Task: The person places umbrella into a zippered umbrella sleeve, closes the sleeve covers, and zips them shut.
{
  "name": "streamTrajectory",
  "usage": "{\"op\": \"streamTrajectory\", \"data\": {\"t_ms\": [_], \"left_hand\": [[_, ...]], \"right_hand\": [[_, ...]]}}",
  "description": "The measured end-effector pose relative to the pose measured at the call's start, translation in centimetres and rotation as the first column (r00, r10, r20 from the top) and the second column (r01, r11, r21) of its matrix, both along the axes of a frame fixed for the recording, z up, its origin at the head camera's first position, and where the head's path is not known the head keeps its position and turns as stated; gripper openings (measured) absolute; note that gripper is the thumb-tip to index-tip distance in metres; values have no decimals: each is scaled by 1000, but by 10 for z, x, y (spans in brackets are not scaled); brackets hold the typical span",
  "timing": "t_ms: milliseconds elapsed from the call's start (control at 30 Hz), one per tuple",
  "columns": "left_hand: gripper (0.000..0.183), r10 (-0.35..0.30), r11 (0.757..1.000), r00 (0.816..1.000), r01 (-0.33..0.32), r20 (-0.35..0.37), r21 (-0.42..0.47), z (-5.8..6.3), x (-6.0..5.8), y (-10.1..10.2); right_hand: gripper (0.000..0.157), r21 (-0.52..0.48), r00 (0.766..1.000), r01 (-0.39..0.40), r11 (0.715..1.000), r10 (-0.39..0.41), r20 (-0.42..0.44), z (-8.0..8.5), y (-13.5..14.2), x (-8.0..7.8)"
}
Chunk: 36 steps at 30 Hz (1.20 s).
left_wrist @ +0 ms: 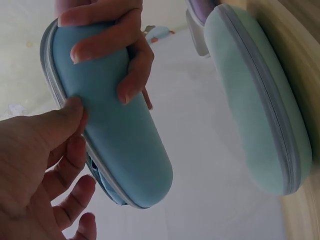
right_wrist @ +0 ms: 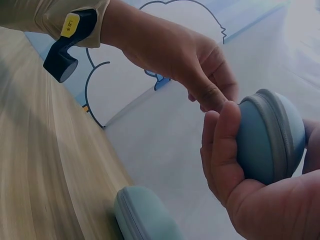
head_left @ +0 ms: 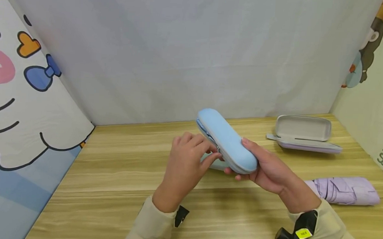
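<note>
Blue case (head_left: 230,141) probably light, firm-shelled, smooth; best cradled by rounded end, where right hand (head_left: 270,170) grips; left hand (head_left: 186,160) pinches zipper (left_wrist: 51,70).

In the head view, the blue case (head_left: 230,141) partly hides the mint case (head_left: 219,165) beneath. Right of the blue case, the right wrist (head_left: 298,193) covers the purple bundle's (head_left: 348,191) end.

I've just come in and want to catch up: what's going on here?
A person holds a light blue case above the table in the right hand, while the left hand pinches at its zipper. The zipper is partly open. A mint green case lies closed on the table; an open case and a folded lilac bundle are over to the right.
</note>
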<state>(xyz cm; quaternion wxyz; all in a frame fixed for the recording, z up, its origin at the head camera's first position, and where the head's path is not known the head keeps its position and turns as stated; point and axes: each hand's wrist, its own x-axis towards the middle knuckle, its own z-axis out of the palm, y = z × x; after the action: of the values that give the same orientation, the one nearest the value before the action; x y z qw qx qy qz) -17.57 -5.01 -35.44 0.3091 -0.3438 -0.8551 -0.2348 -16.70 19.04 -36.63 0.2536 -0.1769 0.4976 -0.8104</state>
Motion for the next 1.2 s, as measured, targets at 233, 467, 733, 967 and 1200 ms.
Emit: {"op": "streamTrajectory", "data": {"t_ms": [233, 467, 733, 967, 1200], "left_hand": [[20, -16, 999, 999, 15, 35, 40, 2, -2, -4], [22, 38, 998, 999, -39, 23, 51, 3, -6, -10], [23, 149, 980, 988, -153, 44, 131, 5, -14, -25], [23, 180, 973, 984, -179, 10, 148, 4, -16, -26], [22, 246, 953, 969, -239, -14, 187, 3, -19, -28]], "right_hand": [[47, 20, 1000, 6, 1000, -6, -2, 1, 0, 0], [49, 104, 1000, 23, 994, -22, -10, 4, 1, 1], [52, 137, 998, -44, 990, 48, -26, 9, 6, 2], [47, 134, 995, -85, 987, 90, -33, 12, 12, 1], [44, 141, 992, -113, 983, 120, -43, 16, 15, 1]]}}
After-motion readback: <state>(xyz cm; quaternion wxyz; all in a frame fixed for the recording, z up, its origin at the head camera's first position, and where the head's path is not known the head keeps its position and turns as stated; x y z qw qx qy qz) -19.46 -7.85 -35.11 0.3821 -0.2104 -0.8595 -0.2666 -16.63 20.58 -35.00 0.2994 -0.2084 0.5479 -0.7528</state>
